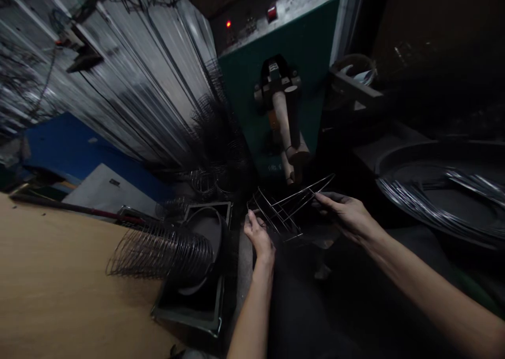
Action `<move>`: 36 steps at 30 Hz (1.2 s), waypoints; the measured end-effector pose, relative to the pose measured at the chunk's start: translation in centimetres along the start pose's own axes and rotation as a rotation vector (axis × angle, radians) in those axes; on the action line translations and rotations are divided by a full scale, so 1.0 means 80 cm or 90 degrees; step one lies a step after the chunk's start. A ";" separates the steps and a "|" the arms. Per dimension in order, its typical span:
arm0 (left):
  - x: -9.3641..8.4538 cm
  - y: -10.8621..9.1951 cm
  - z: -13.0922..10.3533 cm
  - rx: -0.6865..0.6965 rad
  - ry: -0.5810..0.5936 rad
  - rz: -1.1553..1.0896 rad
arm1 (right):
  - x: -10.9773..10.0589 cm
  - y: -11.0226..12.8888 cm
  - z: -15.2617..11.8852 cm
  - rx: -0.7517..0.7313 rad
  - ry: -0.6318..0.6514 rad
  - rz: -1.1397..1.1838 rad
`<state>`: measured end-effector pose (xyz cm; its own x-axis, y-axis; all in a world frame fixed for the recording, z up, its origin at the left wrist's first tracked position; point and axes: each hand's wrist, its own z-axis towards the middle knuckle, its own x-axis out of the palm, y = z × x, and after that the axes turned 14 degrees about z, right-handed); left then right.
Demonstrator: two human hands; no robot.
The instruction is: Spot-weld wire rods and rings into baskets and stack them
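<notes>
Between my two hands is a wire rack, a small open frame of thin metal rods with crossbars. My left hand pinches its left end between thumb and fingers. At the right end, my right hand grips a rod, thumb on top; its other fingers are partly in shadow. Just beyond the rack stands a green machine with thick, pale cylindrical arms reaching toward me, like a spot welder. The rack is held tilted, below and in front of the arm ends.
Left, a stack of wire rings leans on a round dark pan over a metal-framed bin. Right, a large round tray holds bundled wire rods. A blue box stands farther left. A red light glows on the machine.
</notes>
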<state>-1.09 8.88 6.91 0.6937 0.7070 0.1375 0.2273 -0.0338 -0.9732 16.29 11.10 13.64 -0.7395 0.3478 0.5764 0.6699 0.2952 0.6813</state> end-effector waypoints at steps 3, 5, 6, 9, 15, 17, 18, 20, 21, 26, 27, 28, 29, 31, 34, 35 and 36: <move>-0.001 -0.001 0.006 0.007 0.007 0.003 | 0.003 0.000 0.004 0.019 0.007 0.003; -0.002 -0.002 0.008 0.011 0.010 0.007 | 0.007 0.000 0.004 0.032 0.006 0.008; -0.003 -0.002 0.009 0.015 0.009 0.012 | 0.009 0.000 0.003 0.037 0.000 0.008; -0.005 -0.003 0.012 0.025 0.004 0.031 | 0.016 0.001 0.001 0.050 -0.020 0.006; -0.005 -0.005 0.017 0.028 -0.004 0.024 | 0.026 -0.003 0.003 0.055 -0.032 0.013; -0.003 -0.007 0.019 0.020 -0.003 0.010 | 0.028 -0.004 0.004 0.058 -0.034 0.015; -0.002 -0.009 0.020 0.015 -0.003 0.005 | 0.029 -0.004 0.005 0.060 -0.035 0.015; 0.000 -0.012 0.022 0.012 -0.002 0.002 | 0.031 -0.003 0.007 0.058 -0.033 0.015; 0.000 -0.014 0.023 0.010 0.000 0.002 | 0.032 -0.003 0.009 0.058 -0.029 0.014; 0.000 -0.025 0.022 -0.019 0.009 0.002 | 0.037 -0.001 0.011 0.048 -0.018 0.022; 0.000 -0.026 0.021 -0.029 0.006 0.000 | 0.039 0.000 0.010 0.041 -0.021 0.022; 0.000 -0.028 0.020 -0.036 0.003 -0.004 | 0.041 0.000 0.009 0.037 -0.025 0.023; 0.000 -0.029 0.018 -0.041 0.001 -0.010 | 0.042 0.001 0.008 0.036 -0.029 0.024; 0.000 -0.030 0.016 -0.045 0.002 -0.023 | 0.042 0.002 0.004 0.042 -0.035 0.034; 0.003 -0.029 0.016 -0.055 0.012 -0.033 | 0.034 0.003 0.000 0.049 -0.047 0.047; 0.004 -0.029 0.018 -0.055 0.010 -0.033 | 0.029 0.004 -0.001 0.045 -0.052 0.051; 0.005 -0.029 0.020 -0.052 0.005 -0.034 | 0.024 0.004 0.000 0.038 -0.058 0.055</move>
<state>-2.43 10.35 8.92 0.6844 0.7037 0.1908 0.3192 -0.0539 -0.9461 15.09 11.84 14.97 -0.6719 0.4522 0.5866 0.7353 0.3117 0.6018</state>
